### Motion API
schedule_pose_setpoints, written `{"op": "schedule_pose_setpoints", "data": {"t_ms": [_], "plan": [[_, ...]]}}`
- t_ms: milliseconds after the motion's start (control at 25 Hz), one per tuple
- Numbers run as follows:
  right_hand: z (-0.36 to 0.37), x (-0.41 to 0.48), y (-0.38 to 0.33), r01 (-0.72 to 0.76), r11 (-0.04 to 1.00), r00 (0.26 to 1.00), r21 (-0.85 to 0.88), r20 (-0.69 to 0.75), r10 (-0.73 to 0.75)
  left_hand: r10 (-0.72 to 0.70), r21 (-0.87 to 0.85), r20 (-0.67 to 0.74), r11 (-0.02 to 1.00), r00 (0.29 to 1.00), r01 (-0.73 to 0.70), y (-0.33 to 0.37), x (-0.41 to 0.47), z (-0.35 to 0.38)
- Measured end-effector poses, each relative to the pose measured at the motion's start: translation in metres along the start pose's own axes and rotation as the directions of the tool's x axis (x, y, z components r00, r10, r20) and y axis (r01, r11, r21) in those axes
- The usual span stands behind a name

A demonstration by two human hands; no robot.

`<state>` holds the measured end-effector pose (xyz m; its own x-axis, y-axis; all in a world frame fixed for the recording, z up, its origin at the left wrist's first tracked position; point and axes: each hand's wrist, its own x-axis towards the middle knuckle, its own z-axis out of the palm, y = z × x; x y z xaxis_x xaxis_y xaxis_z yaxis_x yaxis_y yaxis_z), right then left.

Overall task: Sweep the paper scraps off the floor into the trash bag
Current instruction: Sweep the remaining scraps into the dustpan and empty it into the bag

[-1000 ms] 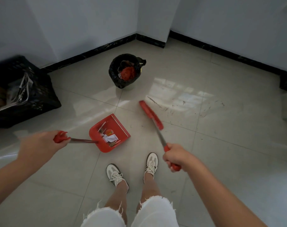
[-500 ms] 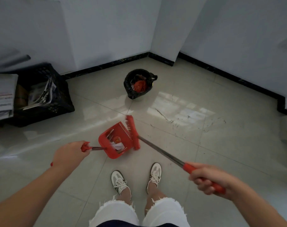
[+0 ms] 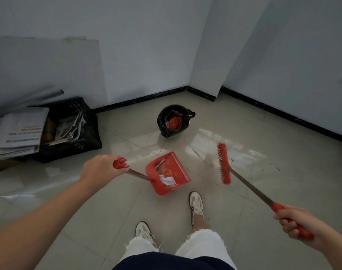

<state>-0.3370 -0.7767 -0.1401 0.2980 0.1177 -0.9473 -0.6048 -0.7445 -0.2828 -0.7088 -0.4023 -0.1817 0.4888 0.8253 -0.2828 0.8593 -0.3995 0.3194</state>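
My left hand [image 3: 100, 170] grips the red handle of a red dustpan [image 3: 173, 166] held low over the floor tiles in front of my feet. White paper scraps [image 3: 167, 180] lie inside the pan. My right hand [image 3: 295, 223] holds the red grip of a broom whose red brush head [image 3: 223, 163] hangs to the right of the pan, apart from it. A black trash bag [image 3: 173, 121] stands open on the floor beyond the pan, with red and pale waste inside.
A black plastic crate [image 3: 76, 131] with papers stands at the left by the wall, a stack of newspapers [image 3: 18, 131] beside it. A grey board [image 3: 49, 71] leans on the left wall. Black skirting runs along the walls. My two white shoes are on the floor below the pan.
The broom head has swung away from the dustpan to the right. The view has tilted up and I have stepped, so the trash bag and crate sit lower and nearer.
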Motion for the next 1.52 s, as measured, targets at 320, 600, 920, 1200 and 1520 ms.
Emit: {"op": "schedule_pose_setpoints", "data": {"t_ms": [320,600,920,1200,1520], "plan": [[-0.089,0.095,-0.085,-0.166,0.986,0.986,-0.016,0.015,0.166,-0.233,-0.493,-0.020,0.849,0.972,0.193,0.086,-0.003,-0.039],[-0.136,0.119,-0.171,-0.193,0.969,0.974,-0.154,0.087,0.208,-0.578,-0.719,0.003,0.566,0.816,0.404,0.121,-0.021,-0.027],[-0.124,0.117,-0.220,-0.080,0.963,0.993,-0.257,0.060,0.098,-0.824,-0.935,0.297,-0.149,0.482,0.321,0.135,-0.049,0.042],[-0.104,0.102,-0.249,-0.011,0.935,0.996,-0.356,0.074,0.040,-0.779,-0.853,0.515,-0.507,0.357,0.123,0.149,-0.045,0.102],[-0.083,0.109,-0.249,-0.041,0.900,0.992,-0.435,0.088,0.088,-0.522,-0.546,0.764,-0.836,0.379,-0.050,0.177,-0.051,0.147]]}}
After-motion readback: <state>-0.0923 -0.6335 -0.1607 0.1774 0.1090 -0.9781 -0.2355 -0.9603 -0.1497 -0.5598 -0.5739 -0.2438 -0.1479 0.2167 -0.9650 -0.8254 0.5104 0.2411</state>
